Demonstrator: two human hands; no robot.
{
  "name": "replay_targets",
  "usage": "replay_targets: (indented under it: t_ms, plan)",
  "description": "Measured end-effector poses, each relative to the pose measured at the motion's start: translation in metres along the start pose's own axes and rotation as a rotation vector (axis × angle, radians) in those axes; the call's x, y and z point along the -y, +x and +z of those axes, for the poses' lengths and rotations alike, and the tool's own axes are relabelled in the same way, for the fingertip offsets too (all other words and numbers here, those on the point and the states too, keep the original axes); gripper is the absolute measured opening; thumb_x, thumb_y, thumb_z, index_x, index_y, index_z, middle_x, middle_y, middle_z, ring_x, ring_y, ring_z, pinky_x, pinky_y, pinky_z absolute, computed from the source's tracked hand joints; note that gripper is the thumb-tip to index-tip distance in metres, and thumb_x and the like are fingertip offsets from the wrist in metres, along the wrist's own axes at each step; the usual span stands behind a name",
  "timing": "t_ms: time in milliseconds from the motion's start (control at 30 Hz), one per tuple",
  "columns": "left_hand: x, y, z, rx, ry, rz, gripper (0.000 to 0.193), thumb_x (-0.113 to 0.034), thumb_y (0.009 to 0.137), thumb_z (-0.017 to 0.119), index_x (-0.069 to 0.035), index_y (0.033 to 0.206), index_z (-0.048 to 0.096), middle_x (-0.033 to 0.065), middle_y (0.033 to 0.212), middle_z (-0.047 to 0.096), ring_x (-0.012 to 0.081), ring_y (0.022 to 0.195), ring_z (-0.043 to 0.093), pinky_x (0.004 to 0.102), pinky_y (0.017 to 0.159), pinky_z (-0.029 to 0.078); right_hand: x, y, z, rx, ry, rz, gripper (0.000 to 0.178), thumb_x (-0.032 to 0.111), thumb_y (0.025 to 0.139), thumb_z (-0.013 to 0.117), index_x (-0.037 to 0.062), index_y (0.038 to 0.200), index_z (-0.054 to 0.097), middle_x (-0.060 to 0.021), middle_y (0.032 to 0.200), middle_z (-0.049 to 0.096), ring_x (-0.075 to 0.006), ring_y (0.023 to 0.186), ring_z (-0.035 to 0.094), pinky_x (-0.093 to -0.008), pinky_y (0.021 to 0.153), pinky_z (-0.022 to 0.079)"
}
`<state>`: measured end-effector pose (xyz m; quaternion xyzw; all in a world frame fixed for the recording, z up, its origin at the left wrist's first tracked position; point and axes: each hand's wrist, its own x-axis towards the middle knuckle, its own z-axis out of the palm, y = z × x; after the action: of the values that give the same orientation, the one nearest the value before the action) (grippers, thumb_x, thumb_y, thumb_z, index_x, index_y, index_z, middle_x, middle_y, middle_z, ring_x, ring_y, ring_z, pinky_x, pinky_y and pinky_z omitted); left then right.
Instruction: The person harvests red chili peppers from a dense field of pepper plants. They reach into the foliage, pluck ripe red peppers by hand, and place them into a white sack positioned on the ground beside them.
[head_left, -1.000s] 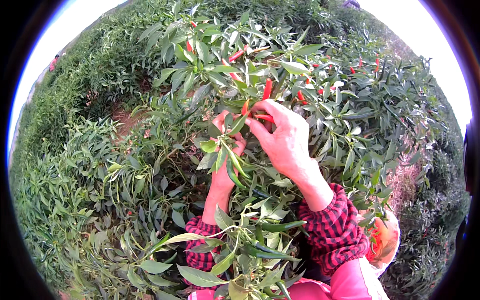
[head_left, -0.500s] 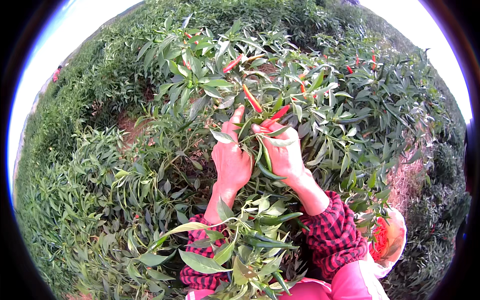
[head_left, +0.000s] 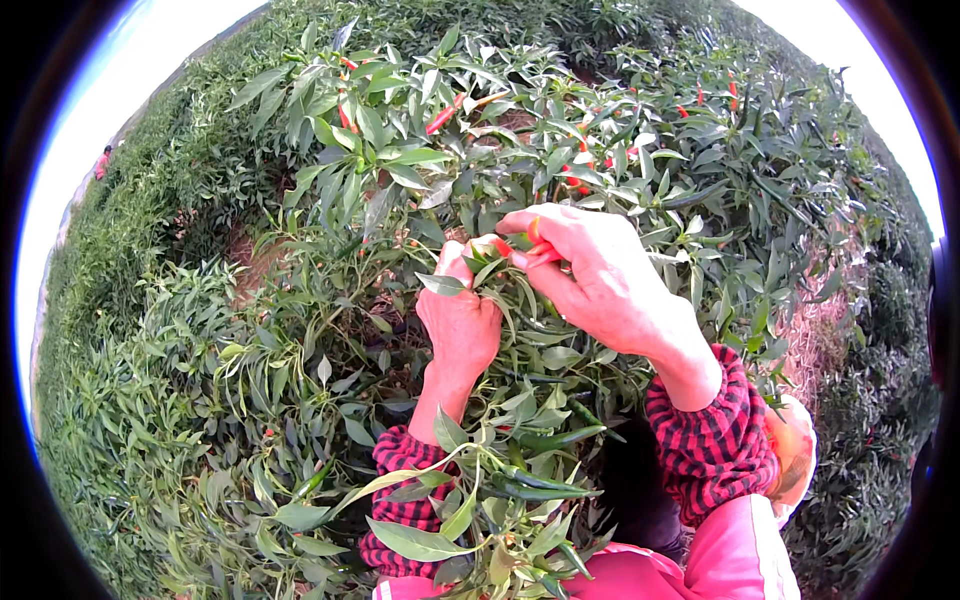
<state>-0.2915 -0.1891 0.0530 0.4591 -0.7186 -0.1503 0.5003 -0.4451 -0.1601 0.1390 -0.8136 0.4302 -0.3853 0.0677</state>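
My right hand [head_left: 605, 275] is closed, thumb and fingers pinching red chili peppers [head_left: 542, 256] above a chili plant's branch. My left hand [head_left: 460, 325] is closed on the leafy chili stem just beside them; its fingertips are partly hidden by a leaf [head_left: 442, 284]. The two hands nearly meet at the fingertips. Below them, green chilies [head_left: 562, 438] hang among leaves between my forearms. A red chili [head_left: 444, 115] hangs on the plant beyond my hands, with more red ones [head_left: 577, 178] farther right.
A pale bag [head_left: 795, 445] sits beside my right sleeve, its inside mostly hidden. Dense chili plants [head_left: 150, 390] surround me. Dry, straw-coloured ground [head_left: 812, 335] shows at the right. A distant person [head_left: 102, 163] stands at the far left.
My right hand has risen and turned over the top of the stem, now pinching the red chilies from above. My left hand has stayed nearly in place. The bag's red contents are now mostly covered.
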Motion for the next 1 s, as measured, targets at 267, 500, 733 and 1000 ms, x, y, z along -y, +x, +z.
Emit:
replay_targets:
  t_ms: [267, 500, 733, 1000]
  plan:
    - [0.012, -0.009, -0.005, -0.026, 0.014, 0.089, 0.031, 0.004, 0.073, 0.056, -0.002, 0.103, 0.060, 0.0147, 0.084, 0.055, 0.0317, 0.076, 0.057, 0.0357, 0.068, 0.045, -0.039, 0.013, 0.039, 0.209, 0.406, 0.367, 0.025, 0.023, 0.092, 0.055, 0.0015, 0.079, 0.057, 0.0004, 0.057, 0.050, -0.0097, 0.051, 0.045, -0.0296, 0.049, 0.034]
    - [0.000, -0.024, 0.006, 0.008, -0.202, 0.138, 0.032, 0.007, 0.071, 0.056, -0.002, 0.101, 0.064, 0.0124, 0.081, 0.055, 0.0293, 0.070, 0.061, 0.0310, 0.063, 0.047, -0.035, -0.032, 0.037, -0.028, 1.033, 0.812, 0.021, 0.023, 0.092, 0.054, 0.0040, 0.093, 0.062, 0.0027, 0.078, 0.061, -0.0043, 0.068, 0.055, -0.0198, 0.065, 0.044]
    - [0.020, -0.027, -0.002, -0.030, -0.363, 0.075, 0.023, 0.005, 0.075, 0.060, 0.001, 0.097, 0.062, 0.0122, 0.085, 0.059, 0.0233, 0.075, 0.058, 0.0291, 0.070, 0.047, -0.008, -0.077, -0.031, -0.214, 1.019, 0.292, 0.037, 0.025, 0.094, 0.045, 0.0077, 0.062, 0.043, -0.0056, 0.062, 0.050, -0.0095, 0.051, 0.041, -0.0241, 0.047, 0.034]
    - [0.023, -0.029, -0.002, -0.086, -0.690, -0.192, 0.017, 0.003, 0.084, 0.054, 0.001, 0.100, 0.057, 0.0029, 0.090, 0.058, 0.0105, 0.081, 0.053, 0.0248, 0.074, 0.043, 0.018, -0.101, 0.047, -0.159, 0.080, 0.267, 0.026, -0.002, 0.079, 0.060, -0.0008, 0.105, 0.058, -0.0129, 0.071, 0.060, -0.0269, 0.059, 0.060, -0.0340, 0.054, 0.048]
